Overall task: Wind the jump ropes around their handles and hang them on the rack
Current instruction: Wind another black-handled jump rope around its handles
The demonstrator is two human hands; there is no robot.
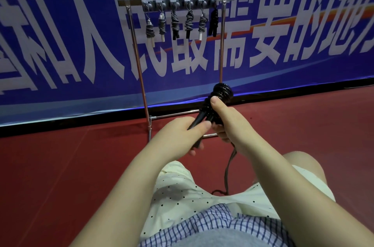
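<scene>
A black jump rope [221,92] with two handles is held in front of me, its cord partly coiled round the upper end. My right hand [224,119] grips the handles in the middle, thumb on top. My left hand [182,135] holds the lower handle end between thumb and fingers. The loose black cord [227,171] hangs down past my right wrist to the floor between my knees. The metal rack [141,76] stands beyond, with several wound ropes [175,24] hanging from its grey hook bar.
A blue banner with white characters [283,34] backs the rack. The floor [60,165] is dark red. The rack's base bars [174,114] lie on the floor just past my hands. My knees and dotted shorts fill the lower view.
</scene>
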